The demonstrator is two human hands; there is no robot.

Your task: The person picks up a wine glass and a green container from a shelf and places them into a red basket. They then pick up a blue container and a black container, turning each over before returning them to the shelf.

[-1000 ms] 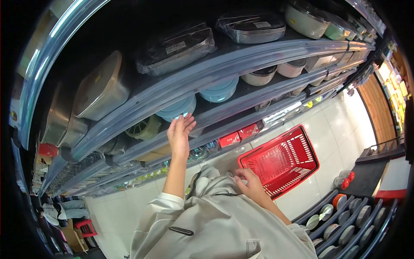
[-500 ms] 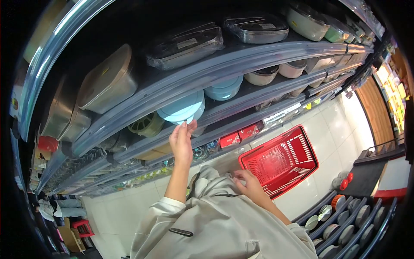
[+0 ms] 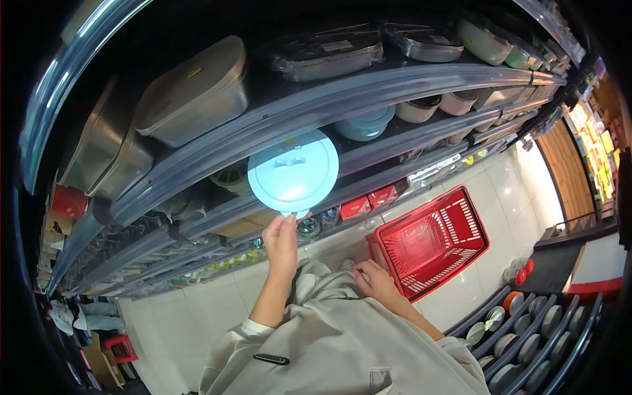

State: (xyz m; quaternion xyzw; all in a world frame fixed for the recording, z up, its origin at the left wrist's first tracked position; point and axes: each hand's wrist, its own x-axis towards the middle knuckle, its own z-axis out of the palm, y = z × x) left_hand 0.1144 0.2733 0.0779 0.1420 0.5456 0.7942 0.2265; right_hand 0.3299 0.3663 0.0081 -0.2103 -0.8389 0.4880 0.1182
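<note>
Between the thumb and fingers of my left hand (image 3: 282, 242) is the small rim tab of a light blue lidded bowl (image 3: 293, 172). Its round lid, with a raised handle in the middle, faces up toward me, and the bowl juts out over the shelf edge. Another blue lidded bowl (image 3: 366, 124) stands further right on the same shelf. Low in front of my body is my right hand (image 3: 374, 279), fingers curled, beside the red shopping basket (image 3: 431, 240); what those fingers hold, if anything, is hidden.
Metal lidded containers (image 3: 194, 92) and plastic-wrapped boxes (image 3: 329, 52) line the shelf above. Pale bowls (image 3: 418, 109) sit to the right. A rack of plates (image 3: 526, 342) stands at lower right. At far left, a person (image 3: 99, 316) is near a red stool (image 3: 120, 349).
The blue lidded bowl has come forward out of the shelf toward me in my left hand, its lid now fully in view. My right hand has stayed about where it was.
</note>
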